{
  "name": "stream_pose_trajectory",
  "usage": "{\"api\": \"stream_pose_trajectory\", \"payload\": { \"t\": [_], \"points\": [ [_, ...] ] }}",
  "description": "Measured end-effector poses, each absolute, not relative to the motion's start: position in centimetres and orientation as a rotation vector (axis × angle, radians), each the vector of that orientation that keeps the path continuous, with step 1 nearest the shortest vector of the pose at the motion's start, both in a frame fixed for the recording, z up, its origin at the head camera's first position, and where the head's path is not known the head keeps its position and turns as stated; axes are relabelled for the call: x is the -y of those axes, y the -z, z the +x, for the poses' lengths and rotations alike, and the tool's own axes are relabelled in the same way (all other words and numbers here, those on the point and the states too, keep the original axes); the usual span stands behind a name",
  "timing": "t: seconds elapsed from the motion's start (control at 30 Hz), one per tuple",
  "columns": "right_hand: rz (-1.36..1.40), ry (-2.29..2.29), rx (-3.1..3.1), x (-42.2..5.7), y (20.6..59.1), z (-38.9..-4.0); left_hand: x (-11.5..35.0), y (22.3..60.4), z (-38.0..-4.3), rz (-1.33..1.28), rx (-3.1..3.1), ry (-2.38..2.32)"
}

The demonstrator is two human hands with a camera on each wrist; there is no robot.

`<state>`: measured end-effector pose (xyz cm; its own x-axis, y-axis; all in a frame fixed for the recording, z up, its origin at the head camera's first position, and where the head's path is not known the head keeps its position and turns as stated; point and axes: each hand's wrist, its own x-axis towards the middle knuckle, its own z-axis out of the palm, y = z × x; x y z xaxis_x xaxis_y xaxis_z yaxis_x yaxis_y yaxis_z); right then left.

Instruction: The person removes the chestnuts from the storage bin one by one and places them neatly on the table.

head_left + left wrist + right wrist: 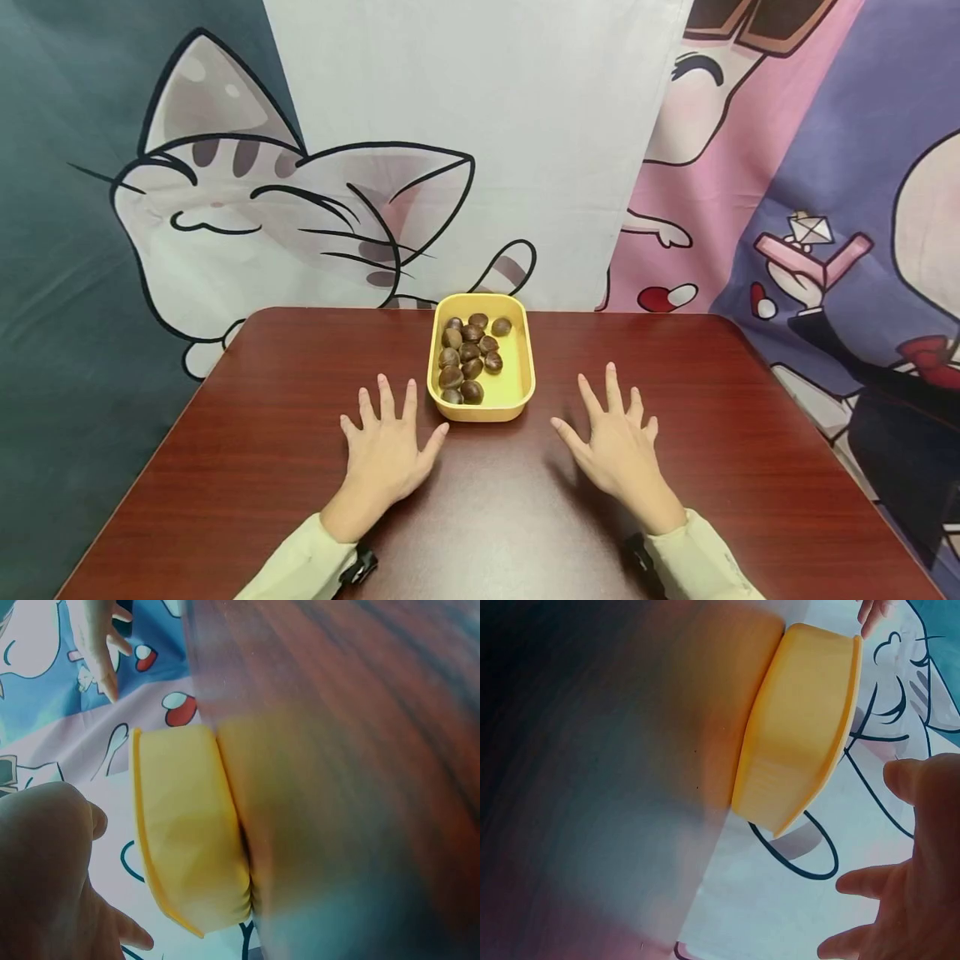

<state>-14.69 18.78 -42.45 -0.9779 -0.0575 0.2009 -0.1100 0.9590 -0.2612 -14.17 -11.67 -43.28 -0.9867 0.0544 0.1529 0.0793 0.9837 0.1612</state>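
Observation:
A yellow rectangular tub (517, 392) with rounded corners stands upright near the table's far edge. Several brown chestnuts (469, 353) lie in it, mostly along its left side. To the left and nearer, my left hand (386, 454) spreads its fingers palm down, holding nothing, its thumb tip close to the tub's near left corner. My right hand (618, 450) is spread likewise on the other side, apart from the tub. Both wrist views show the tub's outer wall (184, 825) side-on, with its chestnuts hidden; the right wrist view has the same wall (802, 727).
The reddish-brown table (480, 517) is glossy and reflects the tub. Behind it hangs a cloth backdrop (555, 150) printed with cartoon figures, close to the far edge. Dark straps (358, 567) sit at the pale sleeves (300, 562).

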Motion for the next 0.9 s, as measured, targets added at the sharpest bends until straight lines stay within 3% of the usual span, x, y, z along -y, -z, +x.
{"api": "stream_pose_trajectory", "payload": {
  "t": [0.43,0.9],
  "points": [
    [0.192,-0.43,2.863,-18.4,42.1,-15.7,11.7,43.0,-15.0,-0.1,2.982,0.329],
    [0.265,-0.529,2.71,-14.6,39.8,-20.7,10.4,42.3,-18.0,-0.117,2.97,0.463]
  ]
}}
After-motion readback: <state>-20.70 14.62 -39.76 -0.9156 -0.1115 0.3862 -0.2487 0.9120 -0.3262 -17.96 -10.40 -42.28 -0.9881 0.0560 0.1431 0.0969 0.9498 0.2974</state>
